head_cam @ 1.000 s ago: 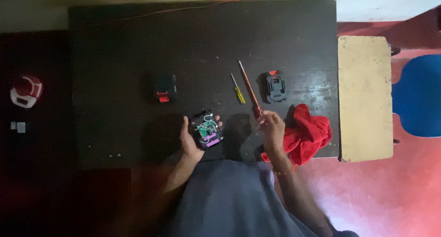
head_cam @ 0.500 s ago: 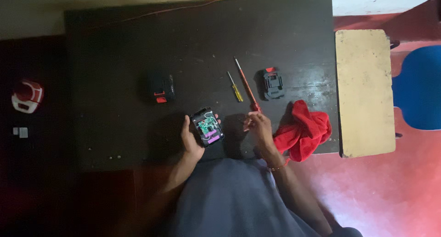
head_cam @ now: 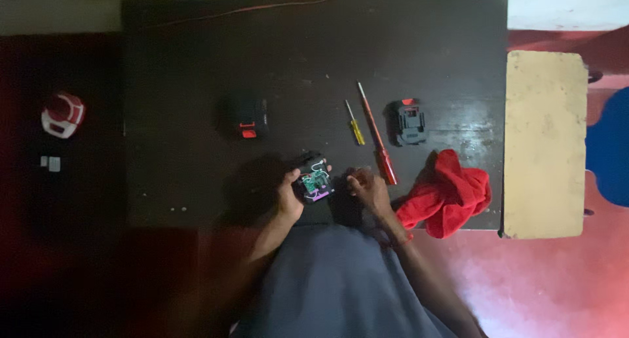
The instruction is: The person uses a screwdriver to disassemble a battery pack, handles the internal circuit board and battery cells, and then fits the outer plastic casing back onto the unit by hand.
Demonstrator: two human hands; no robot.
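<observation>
Left hand (head_cam: 288,195) grips opened battery pack (head_cam: 313,180) — circuit board up, long axis undeterminable.

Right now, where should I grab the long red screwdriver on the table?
Grip the red screwdriver by its thick red handle, the end nearest the right hand. Come from above: it lies flat, with the yellow screwdriver close on one side, so pinch across the handle.

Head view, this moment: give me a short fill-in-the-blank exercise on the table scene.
1. The left hand holds an opened device showing a ____ circuit board.
2. The red-handled screwdriver lies on the table beside a shorter one with a ____ handle.
3. The crumpled cloth by the right hand is ____.

Missing words: green; yellow; red
</observation>
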